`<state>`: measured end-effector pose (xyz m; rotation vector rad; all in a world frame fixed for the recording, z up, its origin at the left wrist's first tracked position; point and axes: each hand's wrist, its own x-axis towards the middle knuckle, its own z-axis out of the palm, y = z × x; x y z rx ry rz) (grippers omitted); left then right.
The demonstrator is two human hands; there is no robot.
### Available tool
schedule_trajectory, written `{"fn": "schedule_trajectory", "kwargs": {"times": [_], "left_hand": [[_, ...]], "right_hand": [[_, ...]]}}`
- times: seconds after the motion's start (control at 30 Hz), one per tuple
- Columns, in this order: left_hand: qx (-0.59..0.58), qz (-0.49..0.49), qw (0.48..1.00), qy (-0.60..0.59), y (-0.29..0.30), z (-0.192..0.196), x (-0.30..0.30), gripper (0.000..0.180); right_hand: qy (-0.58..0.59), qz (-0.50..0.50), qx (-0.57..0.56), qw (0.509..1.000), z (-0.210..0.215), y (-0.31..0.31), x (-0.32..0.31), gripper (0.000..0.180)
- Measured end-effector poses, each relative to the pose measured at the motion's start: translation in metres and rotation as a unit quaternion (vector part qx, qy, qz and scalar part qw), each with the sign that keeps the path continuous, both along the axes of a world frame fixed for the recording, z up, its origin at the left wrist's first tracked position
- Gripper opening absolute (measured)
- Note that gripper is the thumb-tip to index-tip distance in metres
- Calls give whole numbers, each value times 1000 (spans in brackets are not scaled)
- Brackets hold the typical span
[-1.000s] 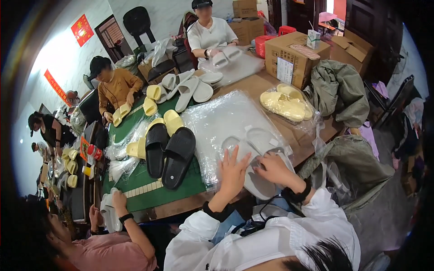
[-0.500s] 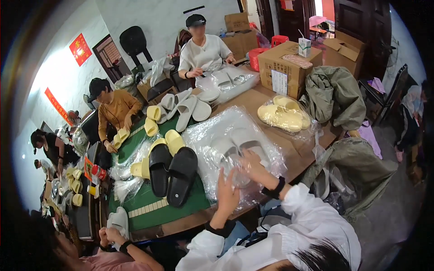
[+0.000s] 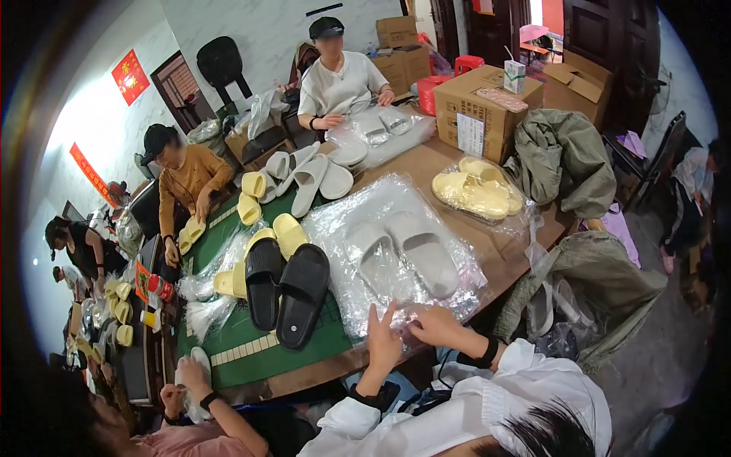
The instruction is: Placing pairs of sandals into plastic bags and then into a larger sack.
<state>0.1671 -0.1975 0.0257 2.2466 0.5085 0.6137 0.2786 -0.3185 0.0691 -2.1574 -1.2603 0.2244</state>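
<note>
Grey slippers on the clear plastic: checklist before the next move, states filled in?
1. Both grey slippers side by side, straps up: ok.
2. Pair within the outline of the clear plastic: ok.
3. Plastic lying smooth: not ok, creased and glinting along the near edge.
4. Left hand and right hand at the near edge, off the slippers: ok.
5. Firm hold on the film by either of the hands: cannot tell, fingertip contact is unclear.
6. Grey pair apart from the black slippers and the bagged yellow slippers: ok, a gap shows on both sides.
</note>
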Motion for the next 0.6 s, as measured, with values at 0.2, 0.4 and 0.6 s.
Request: {"fn": "schedule_trajectory", "kwargs": {"times": [0.2,0.4,0.6], "left_hand": [[-26,8,1000,-1,-4,4,-2,78],[22,-1,1000,-15,-3,7,-3,76],[-100,-10,995,14,-12,32,0,69]], "right_hand": [[-36,-13,22,999,-14,-9,7,26],[-24,-148,-4,989,-2,-23,31,26],[-212,-89,86,969,-14,-19,31,25]]}}
